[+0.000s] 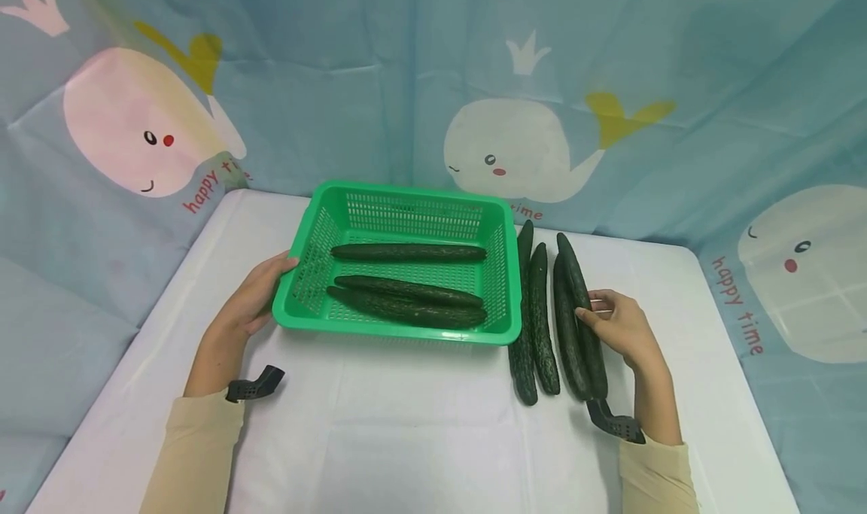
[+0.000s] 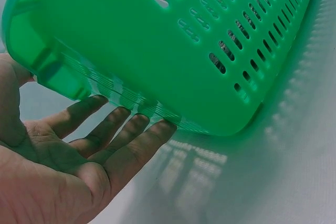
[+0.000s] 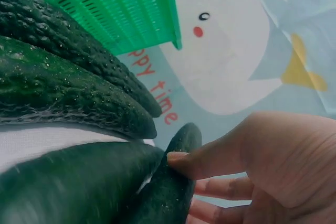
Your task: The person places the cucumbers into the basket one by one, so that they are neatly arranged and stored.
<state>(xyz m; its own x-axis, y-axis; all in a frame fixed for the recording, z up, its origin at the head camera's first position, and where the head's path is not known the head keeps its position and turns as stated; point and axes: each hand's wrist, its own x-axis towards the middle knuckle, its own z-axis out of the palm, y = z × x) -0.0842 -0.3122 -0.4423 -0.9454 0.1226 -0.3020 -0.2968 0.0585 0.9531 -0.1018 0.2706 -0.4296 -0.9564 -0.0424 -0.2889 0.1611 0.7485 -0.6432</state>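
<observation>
Three dark green cucumbers lie lengthwise inside a green plastic basket with slotted walls. At the basket's left end my left hand holds the rim, and its fingertips touch the outer end wall from below. On the right, my right hand grips a long cucumber between thumb and fingers. The thumb presses on its near side, while the other fingers go behind it. Right against this one lies another cucumber, partly overlapped by it.
Two bumpy cucumbers lie side by side between the basket's right end and the held one. A white cloth covers the table. Blue curtains printed with whales hang behind and at both sides.
</observation>
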